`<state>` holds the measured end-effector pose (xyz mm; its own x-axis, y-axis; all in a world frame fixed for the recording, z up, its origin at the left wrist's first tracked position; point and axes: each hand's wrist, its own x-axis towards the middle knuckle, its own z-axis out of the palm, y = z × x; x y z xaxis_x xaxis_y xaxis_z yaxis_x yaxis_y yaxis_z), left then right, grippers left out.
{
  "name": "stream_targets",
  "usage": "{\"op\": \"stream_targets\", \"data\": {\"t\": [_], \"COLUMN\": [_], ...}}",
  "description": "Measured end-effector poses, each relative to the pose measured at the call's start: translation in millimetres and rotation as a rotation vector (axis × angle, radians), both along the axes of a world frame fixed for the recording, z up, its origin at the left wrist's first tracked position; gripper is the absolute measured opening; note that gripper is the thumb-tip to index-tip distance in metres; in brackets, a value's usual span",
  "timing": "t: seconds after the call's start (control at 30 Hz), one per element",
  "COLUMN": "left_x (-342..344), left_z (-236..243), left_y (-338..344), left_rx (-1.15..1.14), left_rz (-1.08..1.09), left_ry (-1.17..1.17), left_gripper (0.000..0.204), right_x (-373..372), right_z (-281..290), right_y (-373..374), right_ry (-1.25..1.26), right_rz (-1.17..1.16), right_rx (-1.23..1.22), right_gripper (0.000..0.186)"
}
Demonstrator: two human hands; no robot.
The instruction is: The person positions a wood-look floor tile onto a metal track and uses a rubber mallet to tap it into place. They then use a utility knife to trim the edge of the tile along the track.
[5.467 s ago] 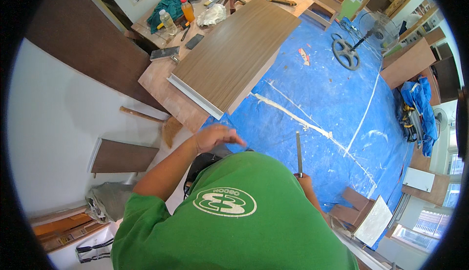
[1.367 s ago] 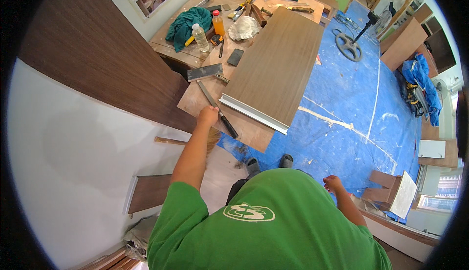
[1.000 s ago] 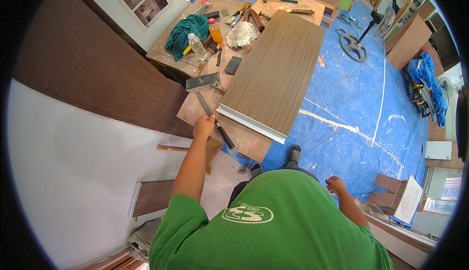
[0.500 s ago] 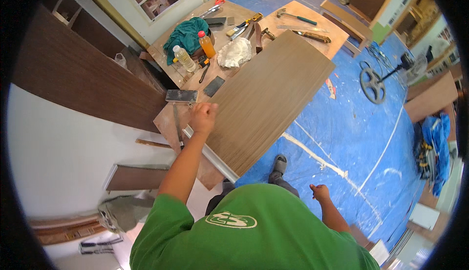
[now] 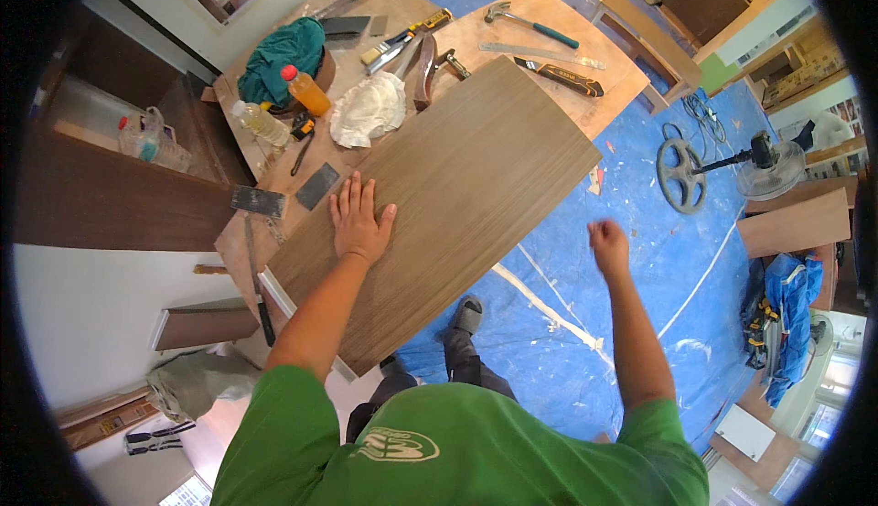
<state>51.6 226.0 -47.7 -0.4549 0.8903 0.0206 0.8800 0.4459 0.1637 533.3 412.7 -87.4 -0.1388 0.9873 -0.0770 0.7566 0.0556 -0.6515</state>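
Note:
A long brown wood-grain board lies slantwise on the worktable, with a white strip along its near left end. My left hand rests flat on the board's left part, fingers spread. Off the board's right side, above the blue floor sheet, my right hand is raised with its fingers curled in. Some blur hides whether anything is in it. Beside my left hand are a dark flat sheet and a dark sanding block. A crumpled white cloth sits just past the board's left edge.
On the worktable lie a hammer, a metal ruler and a large cutter knife. Two bottles stand at left, the orange one beside a green cloth. A fan stands on the blue floor sheet.
My left hand has gone from curled near the board's left end to flat on its surface. My right hand has risen and moved forward. The view has shifted.

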Motion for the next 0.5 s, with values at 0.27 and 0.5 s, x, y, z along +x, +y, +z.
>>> {"op": "stream_targets", "data": {"t": [0.27,0.5], "left_x": [-4.6,-10.2], "left_z": [-3.1,-19.5], "left_y": [-5.2,-8.3], "left_rx": [0.012,0.075], "left_rz": [-0.021,-0.039], "left_ry": [0.058,0.033], "left_gripper": [0.071,0.064], "right_x": [-204.5,-222.9], "right_z": [36.8,-34.8], "right_y": [284.1,388.5], "right_ry": [-0.144,-0.656], "right_rz": [0.366,0.690], "right_rx": [0.446,0.803], "right_gripper": [0.037,0.022]}}
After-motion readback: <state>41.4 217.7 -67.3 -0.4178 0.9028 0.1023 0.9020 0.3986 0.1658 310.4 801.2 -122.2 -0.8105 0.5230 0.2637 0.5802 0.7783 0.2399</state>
